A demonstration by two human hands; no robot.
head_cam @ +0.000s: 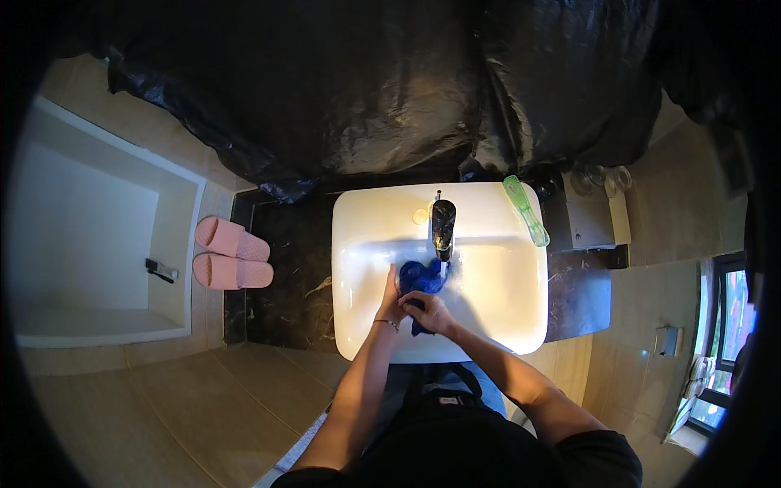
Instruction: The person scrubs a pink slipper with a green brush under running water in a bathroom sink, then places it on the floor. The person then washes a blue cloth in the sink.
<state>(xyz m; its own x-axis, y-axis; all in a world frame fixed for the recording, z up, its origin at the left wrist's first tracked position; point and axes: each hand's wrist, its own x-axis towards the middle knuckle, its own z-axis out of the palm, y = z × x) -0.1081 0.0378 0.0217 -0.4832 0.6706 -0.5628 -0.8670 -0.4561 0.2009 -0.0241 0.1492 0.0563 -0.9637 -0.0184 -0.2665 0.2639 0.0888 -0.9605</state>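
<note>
A wet, bunched blue cloth (421, 277) is between my hands, over the bowl of a white ceramic washbasin (506, 287). My right hand (432, 313) grips it from the right with curled fingers, and a darker end of cloth hangs below that hand. On the cloth's left side is my left hand (392, 300), one digit pointing up along the edge; its other fingers are mostly hidden by the cloth and my right hand. A bracelet (387, 323) circles my left wrist. Water from the dark-topped faucet (443, 222) runs onto the cloth.
A green brush (526, 210) lies on the basin's back right corner. Pink slippers (233, 253) lean at the left end of the dark stone counter (293, 280). A wall niche (85, 232) holds a small black brush (160, 270). Black plastic sheeting (390, 91) hangs behind the basin.
</note>
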